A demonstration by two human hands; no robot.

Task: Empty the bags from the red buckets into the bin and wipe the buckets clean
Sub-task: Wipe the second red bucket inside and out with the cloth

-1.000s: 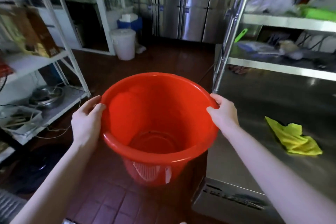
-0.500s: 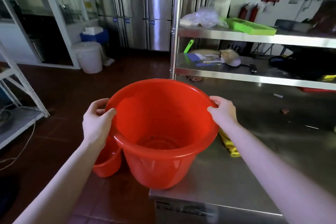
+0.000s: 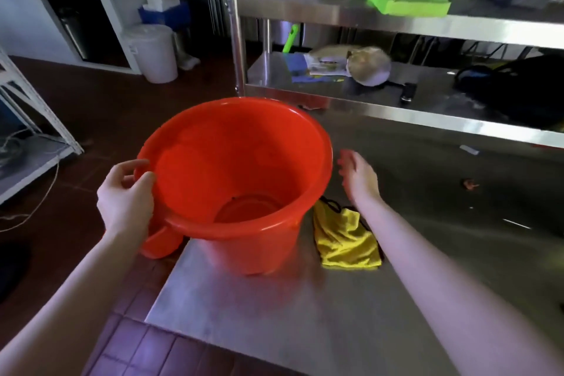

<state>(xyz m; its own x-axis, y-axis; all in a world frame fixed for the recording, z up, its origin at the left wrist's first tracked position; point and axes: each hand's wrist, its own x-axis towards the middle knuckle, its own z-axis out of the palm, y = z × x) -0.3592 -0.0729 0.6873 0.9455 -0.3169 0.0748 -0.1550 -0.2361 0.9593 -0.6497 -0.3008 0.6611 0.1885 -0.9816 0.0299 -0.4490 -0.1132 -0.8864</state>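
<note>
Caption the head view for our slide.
Left hand grips large red bucket on table; right hand open near yellow cloth.

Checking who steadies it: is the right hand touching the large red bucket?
Apart: head view shows steel table between right hand and the large red bucket.

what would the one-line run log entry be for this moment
stage: red bucket on steel table | left hand: grips rim | right hand: open, clear of bucket | yellow cloth: beside bucket, untouched
</note>
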